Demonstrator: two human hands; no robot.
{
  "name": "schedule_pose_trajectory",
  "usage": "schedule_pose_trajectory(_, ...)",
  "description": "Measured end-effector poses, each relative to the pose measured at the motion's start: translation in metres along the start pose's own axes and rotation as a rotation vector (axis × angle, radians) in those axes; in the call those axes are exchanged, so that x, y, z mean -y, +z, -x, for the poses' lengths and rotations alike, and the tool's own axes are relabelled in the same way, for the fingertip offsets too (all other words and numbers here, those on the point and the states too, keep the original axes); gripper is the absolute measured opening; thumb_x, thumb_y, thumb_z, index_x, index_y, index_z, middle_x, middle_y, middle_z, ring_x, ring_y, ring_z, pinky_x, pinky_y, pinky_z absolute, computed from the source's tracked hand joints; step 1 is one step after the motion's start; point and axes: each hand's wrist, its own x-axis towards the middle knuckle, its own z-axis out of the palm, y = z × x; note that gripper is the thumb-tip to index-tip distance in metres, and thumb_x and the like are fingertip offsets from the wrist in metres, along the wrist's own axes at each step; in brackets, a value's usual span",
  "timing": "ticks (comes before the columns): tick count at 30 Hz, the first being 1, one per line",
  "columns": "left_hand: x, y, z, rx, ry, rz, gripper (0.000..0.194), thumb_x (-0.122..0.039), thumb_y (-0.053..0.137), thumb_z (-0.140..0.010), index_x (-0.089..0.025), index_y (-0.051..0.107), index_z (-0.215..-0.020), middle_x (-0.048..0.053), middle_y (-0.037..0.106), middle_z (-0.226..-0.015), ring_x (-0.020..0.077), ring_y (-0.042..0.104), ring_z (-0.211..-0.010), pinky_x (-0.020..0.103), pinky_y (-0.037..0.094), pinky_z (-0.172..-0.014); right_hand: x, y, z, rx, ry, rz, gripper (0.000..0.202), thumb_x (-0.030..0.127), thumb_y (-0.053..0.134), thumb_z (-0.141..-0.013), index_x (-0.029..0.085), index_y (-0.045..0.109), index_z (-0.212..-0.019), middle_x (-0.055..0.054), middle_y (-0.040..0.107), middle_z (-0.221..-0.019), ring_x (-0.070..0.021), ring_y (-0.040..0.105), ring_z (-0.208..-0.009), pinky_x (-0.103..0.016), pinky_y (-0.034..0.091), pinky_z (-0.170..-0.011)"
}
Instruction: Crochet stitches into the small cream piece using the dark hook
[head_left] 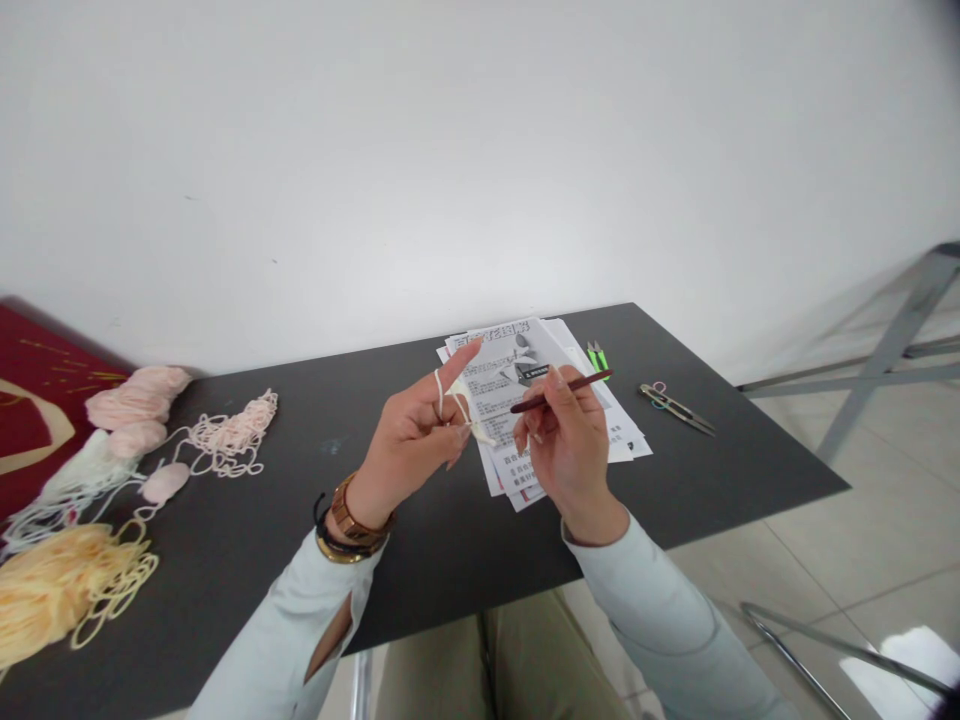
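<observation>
Pinching a slim brown crochet hook [561,391], the right hand [570,450]; left hand [416,435] gripping looped cream yarn [466,415], forefinger straight.

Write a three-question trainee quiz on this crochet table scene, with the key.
1. True or false: the right hand holds a crochet hook.
2. What is looped round the left hand's forefinger? A) cream yarn B) wire C) tape
3. Fill in: the small scissors lie to the ____ of the printed sheets on the dark table.

Key: 1 true; 2 A; 3 right
</observation>
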Motion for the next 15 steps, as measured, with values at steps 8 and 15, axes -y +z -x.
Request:
schedule_pose_trajectory(8,0.0019,-0.0008,0.0007,-0.034,0.004,-0.035,0.077,-0.002,0.058,-0.075,-0.027,0.045,-0.146,-0.008,0.046,-0.054,0.0060,0.035,-0.045,0.017,0.028,-0.041,-0.0017,-0.0011,0.0020,-0.006,-0.024,0.048,0.032,0.039,0.074,-0.079,0.021,0.051,-0.065,0.009,0.048,-0.051,-0.0059,0.041,-0.036,-0.017,0.041,-0.029)
schedule_pose_trajectory(15,0.0010,0.0022,0.0009,-0.022,-0.046,0.103,0.078,0.000,0.057,-0.069,-0.024,0.050,-0.143,-0.007,0.046,-0.051,0.0046,0.034,-0.044,0.015,0.027,-0.041,-0.0037,-0.0002,-0.0036,-0.038,0.232,0.000,0.035,0.038,0.075,-0.076,0.020,0.048,-0.062,0.010,0.043,-0.039,-0.0045,0.029,-0.031,-0.016,0.037,-0.028)
